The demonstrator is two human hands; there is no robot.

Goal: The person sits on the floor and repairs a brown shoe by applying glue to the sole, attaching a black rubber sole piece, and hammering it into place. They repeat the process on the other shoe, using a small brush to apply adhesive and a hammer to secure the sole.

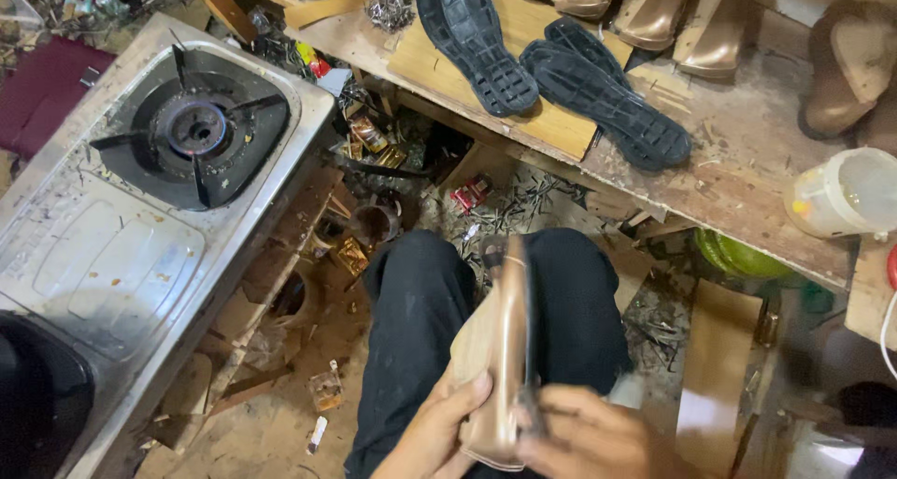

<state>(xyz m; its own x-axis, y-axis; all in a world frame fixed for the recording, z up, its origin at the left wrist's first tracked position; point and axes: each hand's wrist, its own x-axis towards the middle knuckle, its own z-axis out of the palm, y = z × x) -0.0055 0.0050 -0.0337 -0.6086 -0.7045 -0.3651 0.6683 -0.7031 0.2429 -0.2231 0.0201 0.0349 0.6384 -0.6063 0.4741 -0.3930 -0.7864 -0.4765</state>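
I grip the tan shoe upper over my lap, left hand cupping its side, right hand pinching the black sole against it; next comes firm edge pressing.

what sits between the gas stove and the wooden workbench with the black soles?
Head view: a gap of cluttered floor lies between gas stove and workbench, strewn with scraps and small wrappers.

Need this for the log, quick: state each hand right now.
Left hand: fingers closed around the tan shoe piece, holding it over the lap.
Right hand: gripping the same shoe piece along its dark sole edge; exact finger closure is blurred.
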